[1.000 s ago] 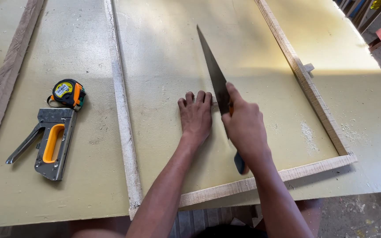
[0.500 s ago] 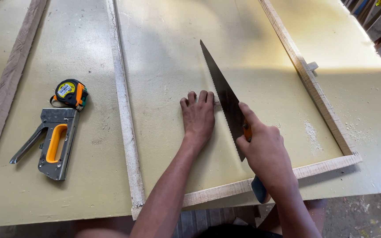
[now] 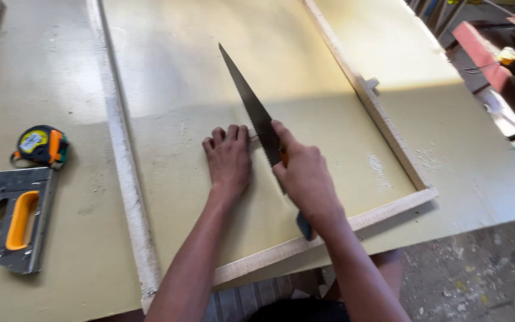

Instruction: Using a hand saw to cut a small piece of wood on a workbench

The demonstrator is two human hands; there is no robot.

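Big olive-green board point(image 3: 168, 71) takes up pretty much the whole bench, with a thin wooden strip frame point(image 3: 382, 119) laid on it. Right hand point(image 3: 308, 179) is wrapped tight around the handle of a handsaw point(image 3: 251, 110), blade angled away to the far left, mid-board. Left hand point(image 3: 229, 158) lies flat, fingers together, just beside the blade. Staple gun point(image 3: 19, 217) and tape measure point(image 3: 40, 145) sit off left.
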